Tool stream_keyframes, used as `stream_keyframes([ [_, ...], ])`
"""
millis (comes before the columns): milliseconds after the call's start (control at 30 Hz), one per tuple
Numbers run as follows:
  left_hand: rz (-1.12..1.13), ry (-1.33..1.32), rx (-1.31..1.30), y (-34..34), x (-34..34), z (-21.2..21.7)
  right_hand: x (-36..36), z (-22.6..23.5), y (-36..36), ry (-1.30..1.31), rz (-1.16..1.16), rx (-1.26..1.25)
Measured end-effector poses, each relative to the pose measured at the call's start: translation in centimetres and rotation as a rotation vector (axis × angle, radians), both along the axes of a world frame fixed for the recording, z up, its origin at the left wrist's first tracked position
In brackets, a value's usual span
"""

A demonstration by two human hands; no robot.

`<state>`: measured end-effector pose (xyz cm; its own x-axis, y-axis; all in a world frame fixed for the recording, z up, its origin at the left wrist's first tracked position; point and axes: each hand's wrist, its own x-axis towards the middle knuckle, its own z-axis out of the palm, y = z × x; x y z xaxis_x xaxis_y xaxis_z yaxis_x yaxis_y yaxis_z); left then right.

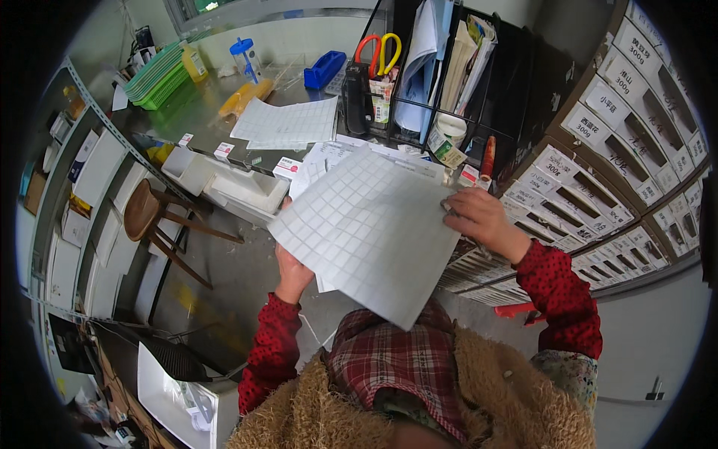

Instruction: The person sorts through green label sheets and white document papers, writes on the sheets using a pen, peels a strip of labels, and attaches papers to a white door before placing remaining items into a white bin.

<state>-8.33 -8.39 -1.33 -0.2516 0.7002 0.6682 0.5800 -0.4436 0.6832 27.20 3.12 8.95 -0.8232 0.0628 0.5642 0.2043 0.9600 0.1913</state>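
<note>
Holding grid-printed sheets (366,228), centre; right hand (482,218), 3 o'clock, fingers pinching their edge; left hand (292,269), 8 o'clock, fingers hidden, can't tell. Judged progress: sheets lifted, not yet set down; similar stack (294,120), 11 o'clock, untouched.

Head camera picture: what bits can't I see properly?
All in the head view:
Left hand: partly hidden behind the white sheets, which overlap too closely to count.
Right hand: fingertip detail too small to tell what they pinch.
Scissors: blades hidden by things in front.
White bin: cut off by the lower edge.
</note>
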Motion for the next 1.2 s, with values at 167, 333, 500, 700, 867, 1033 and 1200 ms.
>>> stream_keyframes([
  [167, -0.119, 0.468, 0.133, -0.1, -0.3, 1.0, 1.9, -1.7, 3.5, 0.027, -0.041, -0.018],
  [333, -0.333, 1.070, 0.063, 3.3, -2.4, 2.7, 1.6, -1.9, 7.3, -0.084, -0.122, 0.047],
  [500, -0.407, 1.155, 0.076, 6.8, -0.6, 4.7, 1.2, -0.2, 7.2, -0.120, -0.251, 0.074],
  [700, -0.396, 1.146, 0.116, 7.6, -0.6, 4.0, -1.5, 3.9, 4.7, 0.360, -0.194, -0.362],
  [867, -0.405, 1.071, 0.136, 7.4, -0.2, 4.7, -7.3, -2.4, 6.1, 0.506, -0.076, -1.529],
  [1033, -0.351, 1.070, 0.106, 6.3, -0.4, 4.4, -7.3, -6.5, 6.6, 0.574, -0.250, -1.723],
  [1200, -0.290, 1.100, 0.069, 6.2, -0.5, 3.0, -6.9, -8.9, 7.5, 0.617, -0.173, -1.372],
])
